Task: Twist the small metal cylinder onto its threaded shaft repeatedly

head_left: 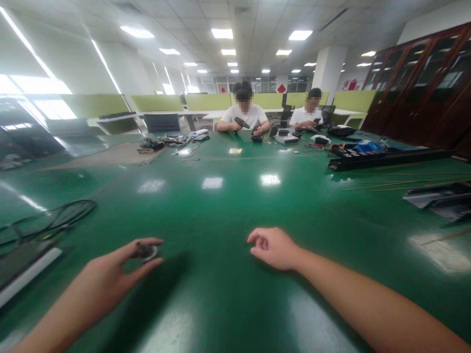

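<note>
On the left, my left hand (110,267) grips a small round part (148,252), dark on one side and silvery grey on the other, between thumb and fingers. Blur hides what kind of part it is. A shadow falls on the green table (206,220) beside this hand. Farther right, my right hand (274,248) is low over or resting on the tabletop, its fingers curled in loosely. Nothing shows inside the curled fingers. The two hands are well apart.
Black cables (69,215) and a dark panel with a pale edge (33,269) lie at left. At right are long black channels (386,158), thin rods (390,186) and metal profiles (441,201). Across the table, one person (243,115) holds a power drill (241,122); another person (307,115) sits alongside.
</note>
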`<state>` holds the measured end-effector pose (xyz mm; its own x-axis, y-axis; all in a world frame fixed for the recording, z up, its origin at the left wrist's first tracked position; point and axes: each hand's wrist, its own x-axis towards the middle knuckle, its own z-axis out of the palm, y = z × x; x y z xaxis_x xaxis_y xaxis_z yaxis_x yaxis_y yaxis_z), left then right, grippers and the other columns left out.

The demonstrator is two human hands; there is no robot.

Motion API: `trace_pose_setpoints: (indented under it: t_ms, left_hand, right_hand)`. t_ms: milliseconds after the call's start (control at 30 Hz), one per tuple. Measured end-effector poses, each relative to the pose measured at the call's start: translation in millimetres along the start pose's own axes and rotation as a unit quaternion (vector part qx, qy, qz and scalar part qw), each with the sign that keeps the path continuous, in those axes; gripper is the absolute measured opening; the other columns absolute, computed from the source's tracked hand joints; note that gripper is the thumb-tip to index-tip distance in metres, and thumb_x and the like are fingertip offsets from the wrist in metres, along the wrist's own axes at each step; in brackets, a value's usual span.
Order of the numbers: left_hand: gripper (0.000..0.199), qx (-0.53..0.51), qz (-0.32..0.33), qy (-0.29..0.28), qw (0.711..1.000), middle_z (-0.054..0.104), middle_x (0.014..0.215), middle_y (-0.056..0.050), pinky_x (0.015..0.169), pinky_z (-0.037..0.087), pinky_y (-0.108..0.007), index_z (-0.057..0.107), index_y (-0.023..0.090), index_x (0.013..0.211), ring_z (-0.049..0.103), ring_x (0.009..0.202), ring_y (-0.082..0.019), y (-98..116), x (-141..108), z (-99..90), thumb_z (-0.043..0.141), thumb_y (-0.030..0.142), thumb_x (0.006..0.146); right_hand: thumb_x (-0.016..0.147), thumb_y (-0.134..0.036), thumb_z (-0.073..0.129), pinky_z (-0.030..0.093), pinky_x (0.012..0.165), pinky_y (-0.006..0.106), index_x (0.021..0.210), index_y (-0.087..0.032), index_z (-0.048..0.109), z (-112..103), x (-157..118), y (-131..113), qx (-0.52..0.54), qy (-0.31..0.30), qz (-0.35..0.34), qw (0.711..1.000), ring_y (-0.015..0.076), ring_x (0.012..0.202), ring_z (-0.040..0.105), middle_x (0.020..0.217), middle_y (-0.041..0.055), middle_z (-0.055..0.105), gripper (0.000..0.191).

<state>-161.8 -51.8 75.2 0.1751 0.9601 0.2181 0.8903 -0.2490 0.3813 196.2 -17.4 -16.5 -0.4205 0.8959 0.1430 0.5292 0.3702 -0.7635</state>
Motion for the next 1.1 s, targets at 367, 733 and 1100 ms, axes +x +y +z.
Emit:
trace_pose_setpoints:
  t_ms: [367,733,1100]
  left_hand:
    - [0.033,-0.076,0.295,-0.148,0.941,0.064,0.111,-0.005,0.091,0.049,-0.033,0.06,0.024,0.113,0.059,0.103,-0.021,108.4,56.6,106.6,0.054,0.007,0.085]
    - [0.017,-0.277,0.174,-0.104,0.939,0.061,0.129,-0.008,0.103,0.05,-0.038,0.049,0.023,0.109,0.06,0.118,-0.019,89.7,46.9,130.2,0.054,0.025,0.093]
    - [0.018,-0.36,0.145,-0.155,0.908,0.056,0.138,-0.016,0.108,0.046,-0.046,0.039,0.023,0.103,0.054,0.13,-0.023,93.8,47.9,131.2,0.054,0.027,0.094]
  right_hand:
    - [0.08,-0.021,0.066,0.036,0.055,0.021,0.091,-0.021,0.066,-1.2,0.2,0.7,-0.024,-0.004,-0.012,1.0,0.011,0.06,0.056,0.07,-0.0036,0.065,0.011]
    - [0.081,-0.02,0.065,0.036,0.057,0.021,0.098,-0.021,0.068,-4.1,-0.7,-3.1,-0.03,-0.017,-0.005,0.999,0.0106,0.057,0.058,0.066,-0.0048,0.067,0.017]
    - [0.081,-0.02,0.064,0.036,0.054,0.021,0.093,-0.021,0.067,-3.5,-2.1,-2.4,-0.024,-0.019,-0.006,1.0,0.01,0.055,0.057,0.065,-0.0051,0.066,0.011]
